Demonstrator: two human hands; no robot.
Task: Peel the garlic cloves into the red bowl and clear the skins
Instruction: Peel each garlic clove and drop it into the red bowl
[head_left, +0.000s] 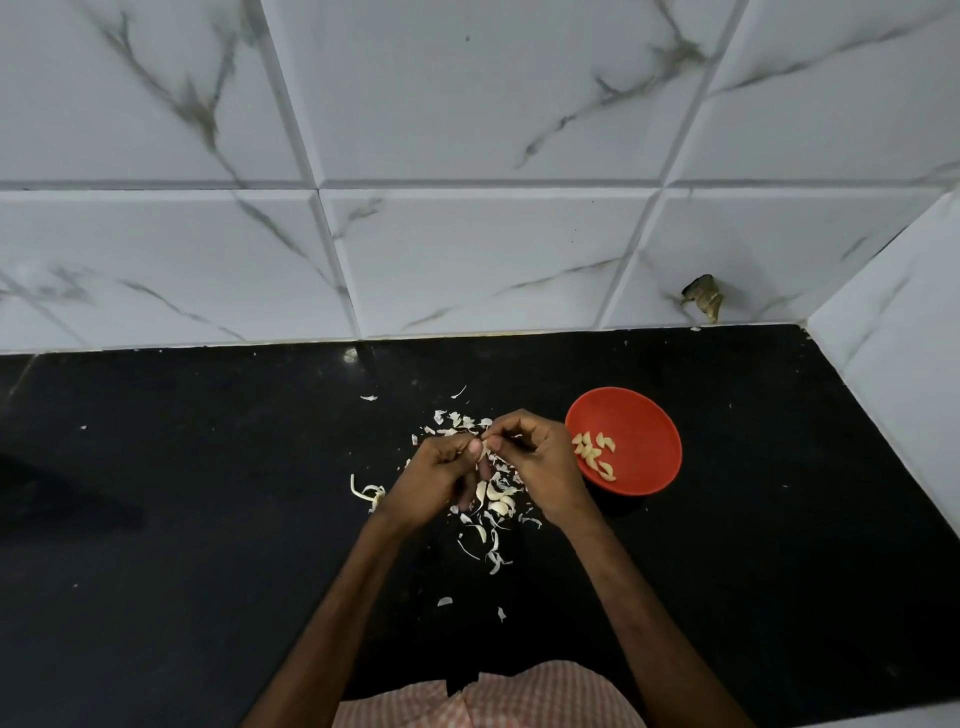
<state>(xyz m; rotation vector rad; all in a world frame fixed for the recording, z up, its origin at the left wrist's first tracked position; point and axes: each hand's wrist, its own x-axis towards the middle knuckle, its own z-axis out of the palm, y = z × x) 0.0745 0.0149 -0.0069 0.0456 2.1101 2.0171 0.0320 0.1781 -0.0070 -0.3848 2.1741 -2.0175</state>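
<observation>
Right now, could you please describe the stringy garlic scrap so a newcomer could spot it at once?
Start at the black stone counter below the white marble-veined wall tiles. Find the person's left hand; just to its left, apart from the heap of papery white garlic skins, lies the pale stringy garlic scrap. It alone is long curling strands, not flat flakes.

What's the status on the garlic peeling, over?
Both busy: left hand and right hand pinch one garlic clove over the skins. Some peeled cloves in red bowl. Skins scattered on counter, not yet cleared. Nothing in the way.
</observation>
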